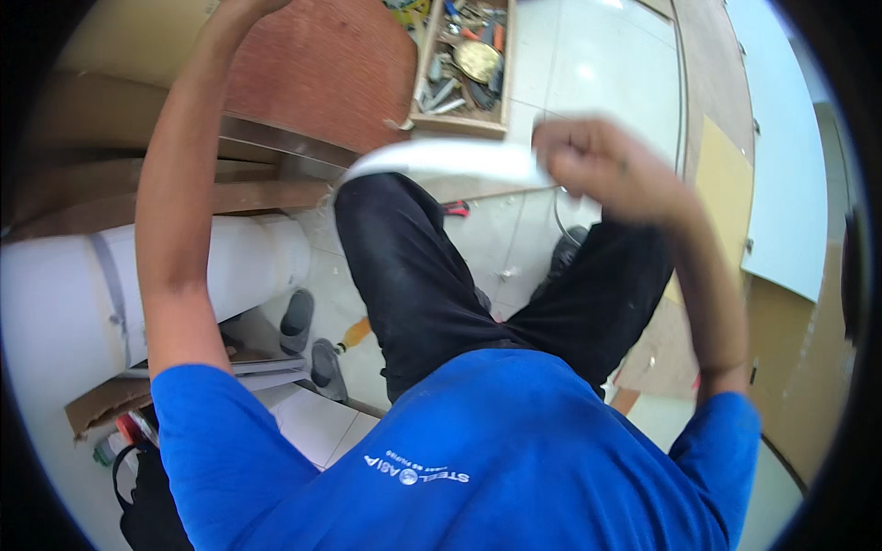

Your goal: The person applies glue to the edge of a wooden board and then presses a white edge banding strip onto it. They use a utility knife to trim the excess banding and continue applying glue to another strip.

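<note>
My right hand (602,170) is raised over my right knee, smeared by motion, with its fingers curled round the end of a white strip (450,160). The strip runs leftward from that hand and bends down over my left knee; what it is made of cannot be told. Up at the top edge, only a small part of my left hand (259,4) shows, beside a reddish-brown wooden panel (317,73). Its fingers are out of the picture. On the floor between my knees lies a red and black cutter knife (456,208).
A wooden drawer (459,125) of mixed tools sits ahead. To the left are a large white wrapped roll (216,262), grey slippers (297,321) and a brush (356,332). A black bag (152,505) lies lower left. Pale cabinet doors (781,156) stand at right.
</note>
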A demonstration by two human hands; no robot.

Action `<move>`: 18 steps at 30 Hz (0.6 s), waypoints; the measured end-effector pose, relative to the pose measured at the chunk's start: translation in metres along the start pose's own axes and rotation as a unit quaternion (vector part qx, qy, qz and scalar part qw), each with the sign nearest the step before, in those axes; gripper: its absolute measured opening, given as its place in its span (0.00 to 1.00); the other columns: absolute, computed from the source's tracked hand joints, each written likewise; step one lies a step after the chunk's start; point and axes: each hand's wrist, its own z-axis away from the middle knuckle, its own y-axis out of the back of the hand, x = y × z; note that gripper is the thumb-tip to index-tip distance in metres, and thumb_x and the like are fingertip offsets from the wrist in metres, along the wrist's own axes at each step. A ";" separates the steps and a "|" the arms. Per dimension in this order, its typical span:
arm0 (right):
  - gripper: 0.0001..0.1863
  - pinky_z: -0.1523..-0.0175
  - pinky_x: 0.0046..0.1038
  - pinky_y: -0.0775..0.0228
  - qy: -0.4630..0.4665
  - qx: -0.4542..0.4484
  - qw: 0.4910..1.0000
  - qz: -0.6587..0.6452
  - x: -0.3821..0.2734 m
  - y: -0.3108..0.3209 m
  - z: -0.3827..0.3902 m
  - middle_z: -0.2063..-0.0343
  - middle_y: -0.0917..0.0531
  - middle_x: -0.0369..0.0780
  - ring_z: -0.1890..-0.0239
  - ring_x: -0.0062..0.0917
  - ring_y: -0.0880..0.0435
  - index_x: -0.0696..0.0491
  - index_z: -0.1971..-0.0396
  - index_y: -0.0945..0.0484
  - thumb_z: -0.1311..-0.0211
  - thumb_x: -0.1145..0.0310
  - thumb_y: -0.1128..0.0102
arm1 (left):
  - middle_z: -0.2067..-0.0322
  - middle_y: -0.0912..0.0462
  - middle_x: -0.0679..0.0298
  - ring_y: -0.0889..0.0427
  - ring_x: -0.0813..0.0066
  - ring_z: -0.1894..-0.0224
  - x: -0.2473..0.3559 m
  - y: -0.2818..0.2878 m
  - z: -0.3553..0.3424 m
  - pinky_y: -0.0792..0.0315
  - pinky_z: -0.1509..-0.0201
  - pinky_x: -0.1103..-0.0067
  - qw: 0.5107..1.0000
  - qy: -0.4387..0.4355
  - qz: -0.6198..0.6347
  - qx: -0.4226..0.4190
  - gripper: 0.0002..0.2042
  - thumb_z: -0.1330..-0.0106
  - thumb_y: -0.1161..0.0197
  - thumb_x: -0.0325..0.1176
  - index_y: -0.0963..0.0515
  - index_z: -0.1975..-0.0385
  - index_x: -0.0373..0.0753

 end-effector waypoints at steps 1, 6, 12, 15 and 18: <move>0.11 0.68 0.25 0.33 0.022 -0.028 0.998 0.052 0.005 0.029 -0.013 0.81 0.29 0.32 0.76 0.15 0.29 0.56 0.70 0.26 0.31 0.64 0.46 | 0.46 0.17 0.50 0.16 0.56 0.47 0.011 -0.003 0.006 0.22 0.42 0.62 0.989 -0.028 0.077 -0.120 0.31 0.39 0.27 0.38 0.26 0.34 0.44; 0.16 0.68 0.33 0.31 -0.103 -0.044 0.938 0.327 0.096 0.098 -0.067 0.84 0.26 0.38 0.79 0.23 0.25 0.55 0.76 0.28 0.31 0.60 0.48 | 0.72 0.15 0.63 0.18 0.71 0.66 0.027 -0.122 0.085 0.24 0.55 0.73 0.947 -0.151 0.226 -0.174 0.13 0.26 0.39 0.37 0.16 0.65 0.32; 0.12 0.73 0.26 0.36 -0.284 -0.073 0.952 0.091 0.277 0.090 -0.045 0.82 0.26 0.34 0.81 0.19 0.30 0.53 0.75 0.27 0.32 0.64 0.50 | 0.74 0.16 0.61 0.18 0.73 0.68 -0.004 -0.221 0.121 0.23 0.58 0.74 0.802 0.006 0.115 -0.586 0.17 0.26 0.39 0.43 0.17 0.68 0.33; 0.11 0.74 0.26 0.37 -0.300 -0.055 0.950 0.064 0.345 0.095 -0.036 0.82 0.27 0.34 0.81 0.18 0.32 0.53 0.74 0.26 0.33 0.64 0.50 | 0.73 0.15 0.59 0.18 0.72 0.71 -0.001 -0.278 0.141 0.23 0.63 0.72 0.676 0.073 0.075 -0.729 0.21 0.25 0.42 0.46 0.18 0.71 0.32; 0.11 0.74 0.26 0.37 -0.341 -0.050 0.938 0.040 0.407 0.062 -0.039 0.82 0.26 0.34 0.81 0.19 0.31 0.54 0.72 0.25 0.34 0.63 0.49 | 0.69 0.13 0.54 0.14 0.67 0.71 0.020 -0.363 0.192 0.21 0.66 0.68 0.668 0.075 0.191 -0.715 0.23 0.25 0.42 0.52 0.18 0.60 0.32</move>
